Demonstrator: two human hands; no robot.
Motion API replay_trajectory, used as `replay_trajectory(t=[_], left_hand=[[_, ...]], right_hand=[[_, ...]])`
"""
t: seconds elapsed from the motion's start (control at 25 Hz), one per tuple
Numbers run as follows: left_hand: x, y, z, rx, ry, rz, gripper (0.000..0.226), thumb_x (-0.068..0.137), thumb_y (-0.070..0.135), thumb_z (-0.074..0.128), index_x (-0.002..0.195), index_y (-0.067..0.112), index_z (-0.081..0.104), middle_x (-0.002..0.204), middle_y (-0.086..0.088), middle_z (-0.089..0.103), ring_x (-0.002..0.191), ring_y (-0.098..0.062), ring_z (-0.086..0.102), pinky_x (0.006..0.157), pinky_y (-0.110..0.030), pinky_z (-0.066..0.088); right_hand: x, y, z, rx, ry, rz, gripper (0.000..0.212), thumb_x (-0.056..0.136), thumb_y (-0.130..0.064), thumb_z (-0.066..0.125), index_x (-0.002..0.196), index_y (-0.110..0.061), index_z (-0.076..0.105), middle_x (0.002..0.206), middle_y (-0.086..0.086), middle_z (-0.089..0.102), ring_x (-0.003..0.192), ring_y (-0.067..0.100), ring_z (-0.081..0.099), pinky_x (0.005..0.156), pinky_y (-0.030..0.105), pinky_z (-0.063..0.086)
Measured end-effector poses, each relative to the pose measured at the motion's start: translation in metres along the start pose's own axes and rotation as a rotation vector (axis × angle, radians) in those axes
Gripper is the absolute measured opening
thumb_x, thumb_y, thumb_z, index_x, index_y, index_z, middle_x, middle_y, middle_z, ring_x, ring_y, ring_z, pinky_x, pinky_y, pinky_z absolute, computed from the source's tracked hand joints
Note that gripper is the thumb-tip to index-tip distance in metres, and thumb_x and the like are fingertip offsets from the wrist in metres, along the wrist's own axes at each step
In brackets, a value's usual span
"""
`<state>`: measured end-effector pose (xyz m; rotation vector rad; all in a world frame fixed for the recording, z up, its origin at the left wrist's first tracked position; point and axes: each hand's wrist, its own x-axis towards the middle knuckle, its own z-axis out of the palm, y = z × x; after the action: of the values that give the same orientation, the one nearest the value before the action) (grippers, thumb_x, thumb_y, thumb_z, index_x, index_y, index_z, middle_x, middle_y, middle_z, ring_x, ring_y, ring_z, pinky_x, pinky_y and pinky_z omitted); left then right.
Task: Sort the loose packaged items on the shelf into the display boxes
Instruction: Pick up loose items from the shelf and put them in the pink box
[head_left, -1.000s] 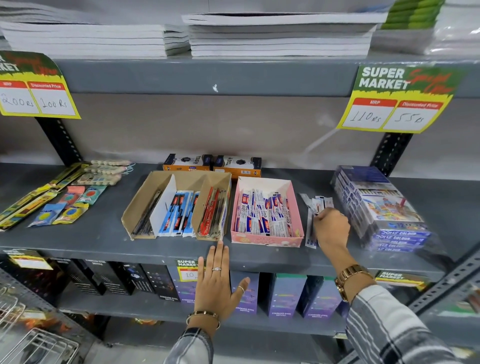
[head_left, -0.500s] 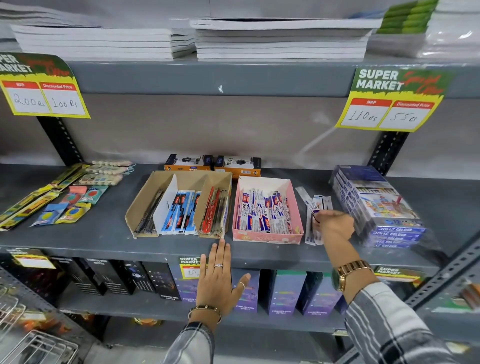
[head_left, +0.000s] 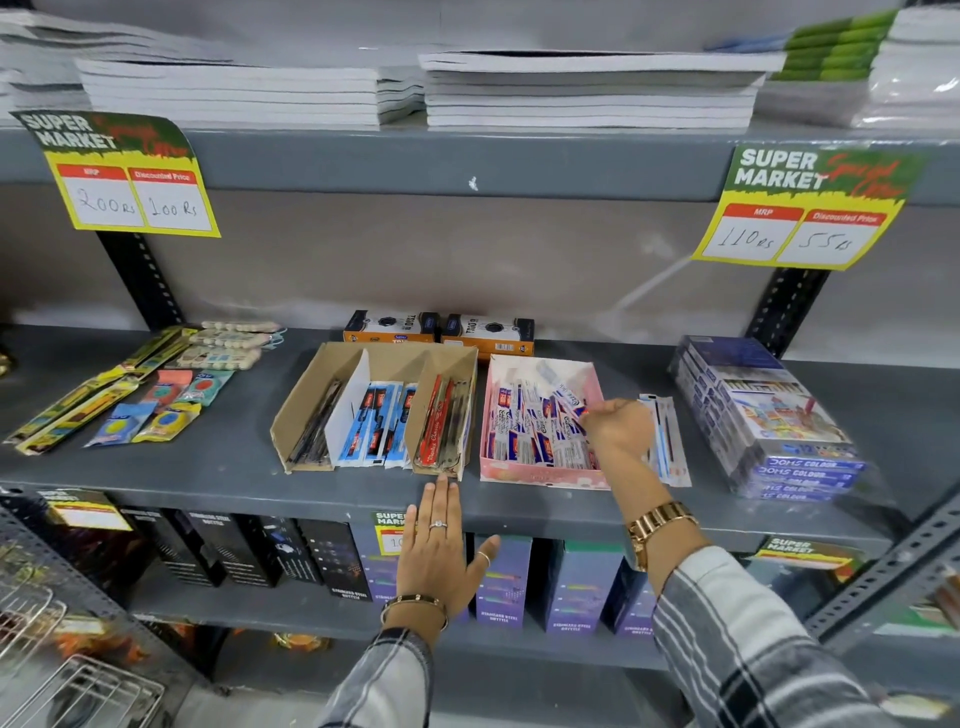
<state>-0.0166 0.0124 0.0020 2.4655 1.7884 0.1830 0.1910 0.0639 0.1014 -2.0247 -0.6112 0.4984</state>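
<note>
Head view, the only one we had. We looked down on a grey metal shelf (head_left: 218, 467). At its middle stood a brown cardboard display box (head_left: 374, 410) with three slanted compartments: dark packets on the left, blue-and-white packets in the middle, red packets on the right. Just to its right sat a pink cardboard display box (head_left: 540, 475) packed with white, blue and red packaged items.

The right hand (head_left: 615, 426) reached over the pink box's right wall, its fingers pinched on one slim white-and-blue packet (head_left: 563, 392) that tilted up above the box's contents. The picture was blurred there, so we could not tell whether the packet touched the ones below it.

A small pile of loose white-and-blue packets (head_left: 670, 441) lay on the shelf just right of the pink box, partly behind the right wrist, which wore a gold watch (head_left: 657, 522).

The left hand (head_left: 441, 551) lay flat against the shelf's front edge, fingers spread and gripping nothing, fingertips just short of the brown box.

Further right stood a stack of wrapped blue colour-set boxes (head_left: 769, 421). At far left lay flat yellow-and-green packets (head_left: 98, 395). Two orange-and-black cartons (head_left: 441, 330) sat behind the brown box.
</note>
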Motion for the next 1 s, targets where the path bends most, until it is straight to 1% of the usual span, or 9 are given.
replay_trajectory(t=[0.08, 0.24, 0.36, 0.44, 0.52, 0.72, 0.92, 0.96, 1.0], left_hand=[[0.001, -0.001, 0.000, -0.007, -0.002, 0.007, 0.083, 0.092, 0.062, 0.024, 0.145, 0.009, -0.012, 0.157, -0.010, -0.010, 0.144, -0.026, -0.008, 0.116, -0.039, -0.003], [0.002, 0.000, -0.001, -0.009, -0.014, 0.005, 0.086, 0.091, 0.063, 0.026, 0.145, 0.008, -0.010, 0.157, -0.010, -0.010, 0.144, -0.026, -0.007, 0.117, -0.039, -0.001], [0.001, 0.001, -0.003, -0.015, -0.018, 0.011, 0.088, 0.090, 0.064, 0.028, 0.145, 0.007, -0.010, 0.157, -0.011, -0.010, 0.144, -0.027, -0.007, 0.117, -0.040, 0.000], [0.001, 0.000, -0.003, -0.021, -0.028, 0.010, 0.089, 0.090, 0.065, 0.029, 0.145, 0.007, -0.010, 0.157, -0.011, -0.010, 0.144, -0.027, -0.006, 0.117, -0.040, 0.000], [0.001, 0.000, -0.003, -0.024, -0.030, 0.010, 0.089, 0.089, 0.065, 0.029, 0.145, 0.008, -0.010, 0.157, -0.011, -0.010, 0.144, -0.027, -0.006, 0.117, -0.040, 0.000], [0.001, 0.000, -0.002, -0.030, -0.006, 0.015, 0.090, 0.088, 0.066, 0.030, 0.146, 0.008, -0.009, 0.157, -0.011, -0.008, 0.144, -0.027, -0.006, 0.117, -0.040, 0.001], [0.002, 0.001, 0.001, -0.018, 0.001, 0.001, 0.090, 0.088, 0.066, 0.030, 0.146, 0.008, -0.008, 0.157, -0.010, -0.008, 0.144, -0.027, -0.006, 0.117, -0.041, 0.001], [0.001, 0.001, -0.001, -0.013, 0.005, -0.001, 0.091, 0.088, 0.066, 0.032, 0.146, 0.007, -0.006, 0.157, -0.011, -0.005, 0.144, -0.029, -0.003, 0.117, -0.041, 0.003], [-0.001, 0.003, -0.004, -0.007, 0.029, 0.011, 0.094, 0.086, 0.065, 0.040, 0.146, 0.003, 0.003, 0.157, -0.015, 0.004, 0.143, -0.032, 0.006, 0.116, -0.044, 0.011]], right_hand=[[-0.006, 0.003, 0.011, -0.070, -0.024, -0.039, 0.022, 0.086, -0.006, 0.060, 0.103, 0.007, 0.065, 0.110, 0.024, 0.068, 0.101, 0.038, 0.065, 0.078, 0.034, 0.052], [-0.015, 0.007, 0.025, -0.160, -0.066, -0.090, 0.031, 0.087, -0.013, 0.060, 0.111, 0.007, 0.060, 0.115, 0.024, 0.066, 0.103, 0.039, 0.064, 0.082, 0.038, 0.053], [-0.020, 0.005, 0.028, -0.228, -0.095, -0.130, 0.036, 0.087, -0.023, 0.062, 0.112, 0.002, 0.058, 0.115, 0.020, 0.066, 0.101, 0.037, 0.065, 0.078, 0.035, 0.054], [-0.023, 0.007, 0.028, -0.270, -0.104, -0.157, 0.035, 0.087, -0.029, 0.062, 0.109, -0.002, 0.059, 0.111, 0.017, 0.068, 0.098, 0.036, 0.066, 0.072, 0.033, 0.052], [-0.022, 0.008, 0.027, -0.331, -0.116, -0.178, 0.032, 0.087, -0.030, 0.060, 0.107, -0.005, 0.059, 0.108, 0.015, 0.069, 0.096, 0.035, 0.067, 0.072, 0.032, 0.053], [-0.019, 0.011, 0.027, -0.414, -0.154, -0.196, 0.033, 0.088, -0.024, 0.060, 0.113, -0.004, 0.057, 0.112, 0.016, 0.067, 0.099, 0.035, 0.066, 0.080, 0.038, 0.055], [-0.018, 0.006, 0.025, -0.426, -0.104, -0.315, 0.024, 0.089, -0.012, 0.057, 0.107, 0.001, 0.062, 0.109, 0.020, 0.068, 0.095, 0.036, 0.067, 0.077, 0.036, 0.057], [-0.017, 0.004, 0.023, -0.406, -0.098, -0.358, 0.022, 0.089, -0.012, 0.056, 0.106, 0.001, 0.064, 0.109, 0.019, 0.069, 0.094, 0.035, 0.068, 0.078, 0.036, 0.057], [-0.016, 0.004, 0.018, -0.396, -0.089, -0.397, 0.022, 0.090, -0.012, 0.055, 0.106, 0.000, 0.065, 0.110, 0.019, 0.069, 0.095, 0.034, 0.068, 0.079, 0.036, 0.057]])
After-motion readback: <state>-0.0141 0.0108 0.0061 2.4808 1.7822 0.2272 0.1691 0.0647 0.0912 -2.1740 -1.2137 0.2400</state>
